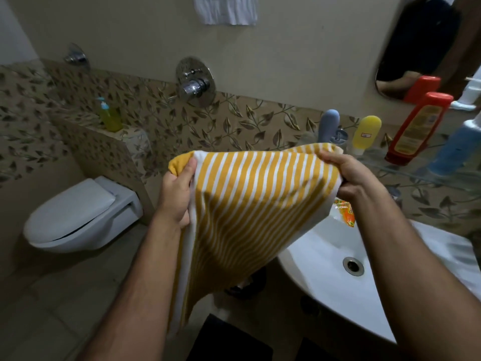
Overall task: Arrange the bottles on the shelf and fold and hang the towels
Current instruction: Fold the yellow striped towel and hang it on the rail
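The striped towel (250, 204) hangs stretched between both hands, its top edge running straight across from the left hand (177, 194) to the right hand (348, 175), the rest drooping below them (so a fold likely means bringing one hand to the other). Each hand pinches a top corner, fingers curled. Beyond the right hand, the red bottle (416, 128) and yellow bottle (365, 135) stand on the glass shelf (426, 173); their labels are unreadable.

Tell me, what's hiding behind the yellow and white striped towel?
Behind the yellow and white striped towel, an orange packet peeks out on the white sink's edge, with something dark near the floor. The rest there is covered.
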`<state>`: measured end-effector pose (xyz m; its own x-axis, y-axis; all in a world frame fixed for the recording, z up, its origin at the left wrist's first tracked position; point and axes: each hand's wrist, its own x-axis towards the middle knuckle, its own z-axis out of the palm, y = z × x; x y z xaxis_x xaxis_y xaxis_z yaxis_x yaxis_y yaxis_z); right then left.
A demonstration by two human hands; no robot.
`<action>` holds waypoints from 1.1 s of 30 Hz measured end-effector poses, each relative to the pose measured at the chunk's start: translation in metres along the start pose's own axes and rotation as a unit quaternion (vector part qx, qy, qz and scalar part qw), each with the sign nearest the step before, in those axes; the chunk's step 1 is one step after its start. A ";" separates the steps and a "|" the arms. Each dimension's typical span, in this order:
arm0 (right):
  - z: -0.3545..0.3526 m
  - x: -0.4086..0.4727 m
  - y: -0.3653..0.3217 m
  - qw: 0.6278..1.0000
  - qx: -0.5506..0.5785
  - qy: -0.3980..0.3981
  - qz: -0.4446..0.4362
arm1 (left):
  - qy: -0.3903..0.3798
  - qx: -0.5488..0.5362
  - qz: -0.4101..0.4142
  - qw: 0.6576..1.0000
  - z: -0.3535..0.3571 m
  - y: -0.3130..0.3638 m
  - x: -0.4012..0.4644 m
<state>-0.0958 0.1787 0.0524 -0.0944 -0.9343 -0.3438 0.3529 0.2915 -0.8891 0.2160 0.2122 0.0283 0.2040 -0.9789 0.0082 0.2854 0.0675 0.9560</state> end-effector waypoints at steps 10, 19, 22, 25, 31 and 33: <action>-0.021 0.002 0.134 0.981 0.093 -0.146 0.089 | 0.059 -0.070 -0.065 0.994 0.061 0.018 0.005; -0.029 -0.001 0.075 0.990 0.095 -0.103 0.029 | 0.096 -0.067 -0.082 0.990 0.043 0.022 0.004; -0.039 -0.015 0.096 0.983 0.012 -0.173 0.056 | 0.094 -0.070 -0.088 0.989 0.042 0.021 0.002; -0.033 -0.012 0.097 0.983 -0.049 -0.176 0.022 | 0.095 -0.065 -0.095 0.989 0.036 0.019 0.002; -0.048 0.000 0.052 0.983 0.081 -0.117 -0.112 | 0.108 -0.049 -0.076 0.990 0.017 0.024 0.008; -0.053 -0.008 0.058 0.983 0.041 -0.157 -0.086 | 0.109 -0.060 -0.081 0.989 0.017 0.023 0.010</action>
<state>-0.1238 0.2139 -0.0122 0.1271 -0.9895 -0.0686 0.4327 0.1176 -0.8938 0.2085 0.2008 0.0554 0.3408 -0.9146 -0.2176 0.4376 -0.0505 0.8978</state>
